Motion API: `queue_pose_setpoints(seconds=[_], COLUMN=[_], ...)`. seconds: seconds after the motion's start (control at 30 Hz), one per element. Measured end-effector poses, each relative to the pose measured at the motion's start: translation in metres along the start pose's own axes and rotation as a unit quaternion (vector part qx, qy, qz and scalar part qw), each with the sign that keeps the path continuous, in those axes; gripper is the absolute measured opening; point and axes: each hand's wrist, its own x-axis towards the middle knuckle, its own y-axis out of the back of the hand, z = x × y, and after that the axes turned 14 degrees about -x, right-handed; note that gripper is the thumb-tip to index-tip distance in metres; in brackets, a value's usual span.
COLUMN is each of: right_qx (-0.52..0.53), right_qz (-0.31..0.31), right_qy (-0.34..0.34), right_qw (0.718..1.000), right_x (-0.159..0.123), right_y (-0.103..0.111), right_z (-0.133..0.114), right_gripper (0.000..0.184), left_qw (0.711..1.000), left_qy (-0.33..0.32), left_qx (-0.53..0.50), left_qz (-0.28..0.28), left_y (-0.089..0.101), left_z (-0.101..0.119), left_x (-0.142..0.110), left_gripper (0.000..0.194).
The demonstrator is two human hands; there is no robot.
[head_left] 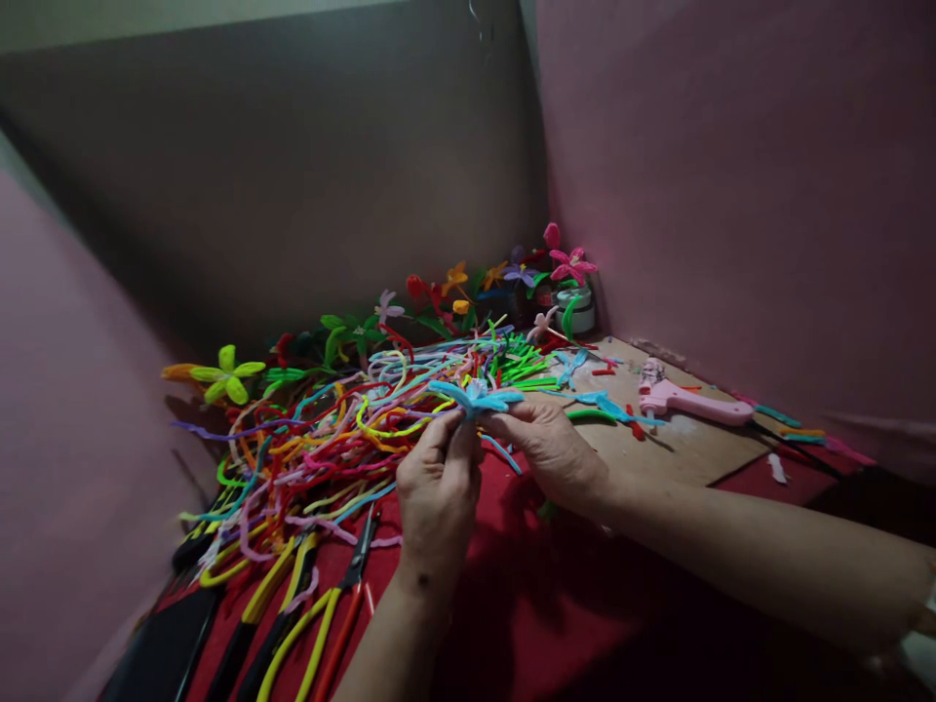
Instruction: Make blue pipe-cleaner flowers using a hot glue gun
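Note:
A light-blue pipe-cleaner flower with spread petals and a pale centre is held up in the middle of the view. My left hand pinches it from below at its base, thumb and fingers pressed together. My right hand grips the same flower at its right side, fingertips closed near the base. A thin blue strand hangs just under the hands. Behind them lies a large tangled heap of coloured pipe cleaners.
A pink glue gun rests on a brown board at right, near blue pipe-cleaner pieces. Yellow-handled pliers and scissors lie front left on the red cloth. Finished flowers line the back wall beside a white jar.

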Motion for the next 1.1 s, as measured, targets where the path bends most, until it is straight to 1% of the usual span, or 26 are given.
queue_pose_setpoints(seconds=[0.03, 0.17, 0.3, 0.43, 0.5, 0.6, 0.67, 0.7, 0.77, 0.8, 0.87, 0.9, 0.93, 0.97, 1.0, 1.03, 1.07, 1.1], right_qx=[0.022, 0.124, 0.175, 0.207, 0.205, 0.195, 0.193, 0.194, 0.208, 0.217, 0.234, 0.241, 0.246, 0.250, 0.255, 0.260, 0.262, 0.261], right_qz=[-0.007, -0.050, -0.081, -0.110, -0.115, -0.108, -0.092, -0.083, -0.063, -0.050, -0.019, -0.003, 0.009, 0.016, 0.016, 0.013, 0.009, 0.005], right_qy=[-0.002, -0.026, -0.083, -0.138, -0.158, -0.158, -0.150, -0.147, -0.149, -0.155, -0.172, -0.181, -0.187, -0.187, -0.182, -0.175, -0.166, -0.158], right_qw=[1.000, 0.991, 0.978, 0.962, 0.959, 0.962, 0.965, 0.966, 0.965, 0.962, 0.957, 0.954, 0.951, 0.950, 0.949, 0.950, 0.951, 0.952], right_x=[0.001, 0.004, 0.008, 0.010, 0.011, 0.011, 0.011, 0.010, 0.009, 0.009, 0.008, 0.007, 0.007, 0.007, 0.006, 0.006, 0.005, 0.005], right_y=[-0.001, -0.005, -0.002, 0.003, 0.005, 0.005, 0.004, 0.004, 0.002, 0.001, -0.002, -0.003, -0.004, -0.005, -0.006, -0.007, -0.007, -0.007], right_z=[-0.001, 0.002, 0.011, 0.017, 0.019, 0.022, 0.023, 0.022, 0.020, 0.018, 0.014, 0.011, 0.009, 0.008, 0.006, 0.006, 0.006, 0.007], right_gripper=[0.015, 0.012, 0.010, 0.014, 0.015, 0.015, 0.014, 0.014, 0.014, 0.014, 0.014, 0.014, 0.013, 0.011, 0.010, 0.009, 0.008, 0.007], left_qw=[0.999, 0.992, 0.979, 0.960, 0.949, 0.937, 0.937, 0.942, 0.961, 0.973, 0.989, 0.987, 0.972, 0.946, 0.912, 0.877, 0.847, 0.824], left_qy=[0.026, 0.074, 0.125, 0.190, 0.224, 0.254, 0.259, 0.253, 0.211, 0.174, 0.063, -0.009, -0.083, -0.153, -0.212, -0.257, -0.287, -0.309], left_qx=[-0.027, -0.095, -0.138, -0.164, -0.177, -0.179, -0.163, -0.147, -0.091, -0.052, 0.053, 0.120, 0.194, 0.270, 0.340, 0.398, 0.440, 0.468], left_qz=[-0.008, -0.046, -0.087, -0.125, -0.137, -0.160, -0.168, -0.168, -0.155, -0.145, -0.121, -0.109, -0.099, -0.092, -0.085, -0.081, -0.077, -0.076], left_y=[0.000, 0.003, 0.009, 0.015, 0.018, 0.021, 0.021, 0.020, 0.016, 0.014, 0.011, 0.011, 0.011, 0.011, 0.012, 0.014, 0.015, 0.016], left_z=[0.001, 0.004, 0.004, 0.003, 0.003, 0.002, 0.001, 0.001, 0.000, -0.001, -0.004, -0.006, -0.008, -0.011, -0.014, -0.017, -0.021, -0.023], left_x=[0.001, 0.005, 0.010, 0.015, 0.017, 0.020, 0.021, 0.020, 0.018, 0.016, 0.013, 0.011, 0.009, 0.008, 0.008, 0.008, 0.008, 0.008], left_gripper=[0.015, 0.017, 0.017, 0.020, 0.021, 0.023, 0.026, 0.027, 0.027, 0.026, 0.022, 0.019, 0.018, 0.016, 0.015, 0.014, 0.014, 0.015])
